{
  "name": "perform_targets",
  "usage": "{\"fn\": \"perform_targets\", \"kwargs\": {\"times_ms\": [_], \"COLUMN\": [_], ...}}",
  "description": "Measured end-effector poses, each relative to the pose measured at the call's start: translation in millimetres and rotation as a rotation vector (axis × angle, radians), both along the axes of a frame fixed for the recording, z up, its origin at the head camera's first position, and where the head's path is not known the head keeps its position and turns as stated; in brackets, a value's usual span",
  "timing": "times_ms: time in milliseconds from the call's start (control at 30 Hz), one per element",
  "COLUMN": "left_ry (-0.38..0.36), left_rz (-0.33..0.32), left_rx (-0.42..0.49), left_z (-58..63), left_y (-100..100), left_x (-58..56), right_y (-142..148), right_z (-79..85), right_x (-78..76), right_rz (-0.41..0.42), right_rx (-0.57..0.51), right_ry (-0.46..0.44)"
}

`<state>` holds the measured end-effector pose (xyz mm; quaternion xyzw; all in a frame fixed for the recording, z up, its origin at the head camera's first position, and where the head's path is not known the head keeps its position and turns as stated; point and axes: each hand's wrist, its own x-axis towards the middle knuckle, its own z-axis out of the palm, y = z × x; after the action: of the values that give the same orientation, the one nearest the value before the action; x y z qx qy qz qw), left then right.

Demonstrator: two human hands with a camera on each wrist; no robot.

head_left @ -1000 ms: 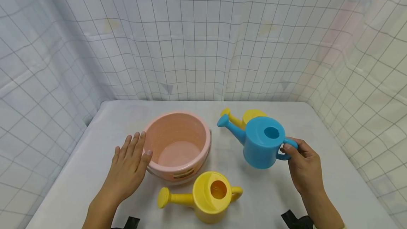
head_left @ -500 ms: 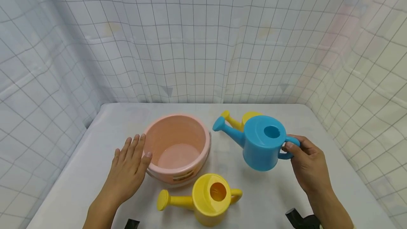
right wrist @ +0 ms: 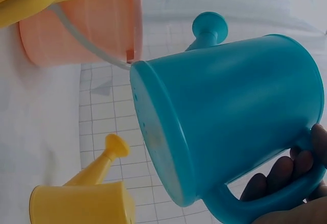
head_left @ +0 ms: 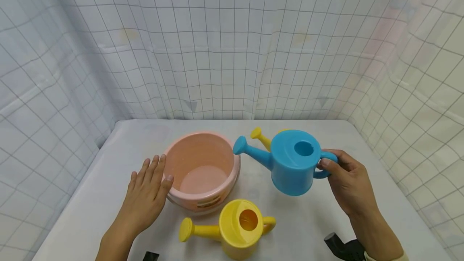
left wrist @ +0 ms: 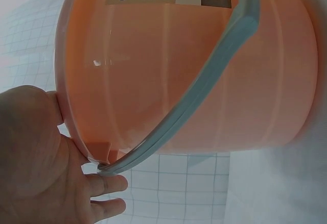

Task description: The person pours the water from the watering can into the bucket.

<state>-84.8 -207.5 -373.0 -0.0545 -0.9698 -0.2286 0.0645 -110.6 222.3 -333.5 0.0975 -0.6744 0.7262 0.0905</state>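
My right hand [head_left: 349, 182] grips the handle of a blue toy watering can [head_left: 293, 172], held up off the table, its spout pointing left. The sprinkler head overlaps the right rim of a pink bucket [head_left: 203, 195] in the head view. The right wrist view shows the raised base of the blue can [right wrist: 230, 117] and fingers curled through its handle. My left hand [head_left: 145, 196] lies with straight fingers against the bucket's left rim. In the left wrist view the left hand [left wrist: 46, 157] touches the rim beside the grey bail handle [left wrist: 189, 101].
A yellow watering can [head_left: 237, 228] stands in front of the bucket, its spout to the left. Another yellow watering can [head_left: 262, 137] is behind the blue one, mostly hidden. White gridded curtains [head_left: 217, 51] surround the white table [head_left: 137, 140] at the back and sides.
My right hand has carried the blue watering can slightly left, bringing its sprinkler head to the bucket's right rim. More of the rear yellow can is covered. My left hand stays at the bucket.
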Motion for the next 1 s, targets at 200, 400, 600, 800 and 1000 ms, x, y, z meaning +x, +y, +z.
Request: {"fn": "perform_targets", "kwargs": {"times_ms": [200,400,600,800,1000], "left_ry": [-0.028,-0.022,-0.011,0.002,-0.014], "left_rz": [0.0,0.0,-0.002,-0.001,0.0], "left_rx": [0.005,0.004,-0.001,-0.005,0.001], "left_z": [1.0,1.6,1.1,-0.1,0.1], "left_y": [0,-1,-1,0,-1], "left_x": [-0.1,-0.4,-1.0,-1.1,-0.8], "right_y": [-5,-12,-18,-24,-30], "right_z": [5.8,12.4,17.2,20.5,25.0], "right_x": [-1.3,-4.5,-7.5,-9.9,-10.9], "right_rz": [0.081,0.117,0.141,0.148,0.135], "right_rx": [0.0,0.037,0.061,0.098,0.133], "right_ry": [0.062,0.091,0.097,0.094,0.072]}}
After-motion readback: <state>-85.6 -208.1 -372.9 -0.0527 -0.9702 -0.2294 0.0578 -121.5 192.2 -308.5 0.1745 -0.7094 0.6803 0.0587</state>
